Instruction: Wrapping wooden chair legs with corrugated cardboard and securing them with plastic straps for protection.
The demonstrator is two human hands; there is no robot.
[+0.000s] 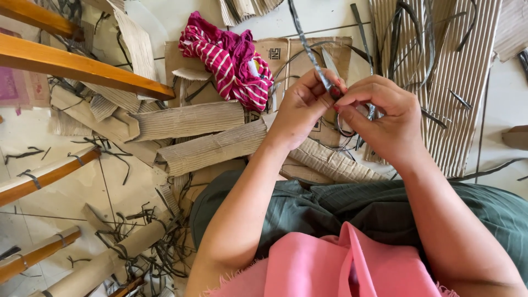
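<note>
Both arms reach forward from the person's lap, and the two hands meet in the middle. The left hand [300, 107] is curled, with its thumb and fingers pinching a thin flat dark grey strip [308, 47]. The strip goes up and away from the fingers, toward the top of the view. The right hand [385, 118] is bent at the wrist and curled too. Its fingertips pinch the same strip right beside the left fingers, so the two hands touch. A dark loop of strip hangs just under them.

Below the hands lie long pieces of brown ribbed cardboard [212, 147] on a pale tiled floor [55, 192]. A big ribbed cardboard sheet [456, 82] lies on the right. A bunched pink and white striped cloth [228, 60] sits on flat cardboard, up and left of the hands. Orange-brown wooden bars [77, 66] cross the left side. Short dark scraps of strip [137, 236] lie all over the floor.
</note>
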